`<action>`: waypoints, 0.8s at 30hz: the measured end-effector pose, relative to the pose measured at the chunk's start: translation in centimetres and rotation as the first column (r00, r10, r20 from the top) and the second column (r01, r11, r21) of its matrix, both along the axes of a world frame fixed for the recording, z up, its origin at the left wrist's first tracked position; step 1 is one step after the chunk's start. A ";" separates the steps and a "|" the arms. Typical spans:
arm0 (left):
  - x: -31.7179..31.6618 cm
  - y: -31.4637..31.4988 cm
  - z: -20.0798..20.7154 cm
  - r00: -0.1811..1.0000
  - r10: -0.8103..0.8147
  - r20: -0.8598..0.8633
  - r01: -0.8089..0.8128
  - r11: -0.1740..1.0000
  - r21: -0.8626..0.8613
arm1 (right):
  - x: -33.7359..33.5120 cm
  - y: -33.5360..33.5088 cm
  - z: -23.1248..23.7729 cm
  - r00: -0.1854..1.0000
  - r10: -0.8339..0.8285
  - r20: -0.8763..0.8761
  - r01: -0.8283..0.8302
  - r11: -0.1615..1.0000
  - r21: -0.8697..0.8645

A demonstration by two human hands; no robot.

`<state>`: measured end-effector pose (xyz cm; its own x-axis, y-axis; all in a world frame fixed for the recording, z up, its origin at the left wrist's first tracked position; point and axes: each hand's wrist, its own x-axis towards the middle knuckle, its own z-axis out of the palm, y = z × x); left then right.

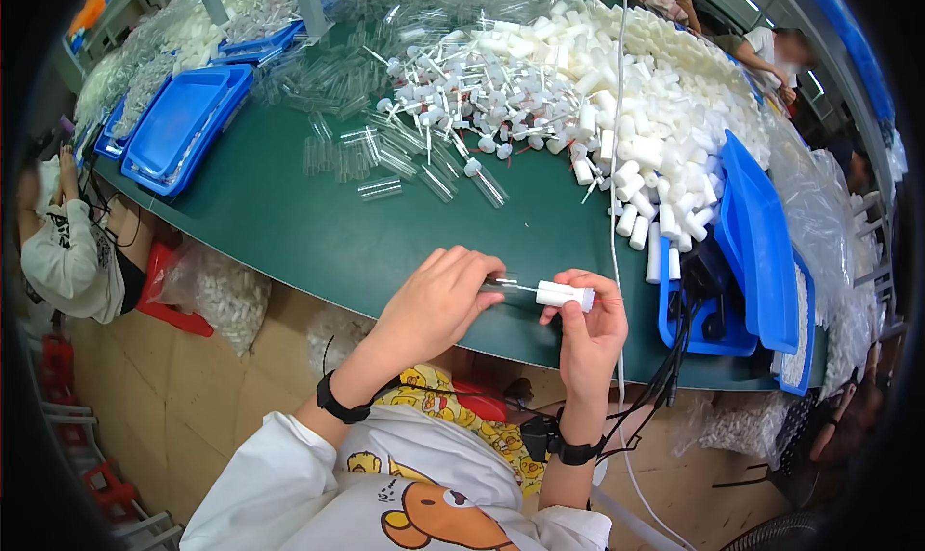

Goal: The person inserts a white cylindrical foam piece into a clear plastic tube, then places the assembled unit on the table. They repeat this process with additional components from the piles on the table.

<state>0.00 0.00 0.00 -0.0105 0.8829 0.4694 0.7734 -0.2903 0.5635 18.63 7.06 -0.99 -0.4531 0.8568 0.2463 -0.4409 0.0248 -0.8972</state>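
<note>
Over the near edge of the green table, my left hand (429, 299) is closed around a clear plastic tube (500, 283), most of it hidden by the fingers. My right hand (592, 339) pinches a white cylinder (554, 297) lying sideways between thumb and fingers. From the cylinder's left end a thin pale rod (525, 288) points at the tube; whether its tip is inside the tube I cannot tell. Beyond my hands lie loose clear tubes (381, 188), a heap of small white caps with stems (482, 98), and a large heap of white cylinders (650, 161).
At the far left stand stacked blue trays (183, 132). More blue trays (761, 233) lean at the right, beside black cables (682, 329). A white cord (617, 166) hangs down across the table by my right hand. Other people sit around the table.
</note>
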 end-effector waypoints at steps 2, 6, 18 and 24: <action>-0.1 -0.2 0.1 0.999 -0.045 0.010 0.045 0.998 -0.043 | -0.2 -0.2 0.1 1.000 -0.004 -0.031 0.003 1.000 -0.015; -0.4 -0.3 0.4 0.996 -0.078 0.038 0.081 0.994 -0.069 | -0.6 -0.2 -0.3 0.993 -0.120 0.019 0.120 0.992 0.039; -0.4 -0.3 0.6 0.990 -0.129 0.062 0.129 0.992 -0.007 | -0.6 -0.5 0.3 0.995 -0.003 0.104 -0.005 0.997 0.082; -0.3 -0.2 0.5 0.989 -0.143 0.041 0.141 0.989 0.034 | -0.8 -0.4 0.3 0.994 -0.015 0.106 0.009 0.998 0.059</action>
<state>-0.28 -0.20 0.49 0.0930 0.8620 0.4983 0.6982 -0.4132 0.5845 17.84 6.65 -0.67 -0.4692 0.8478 0.2471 -0.3426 0.0832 -0.9358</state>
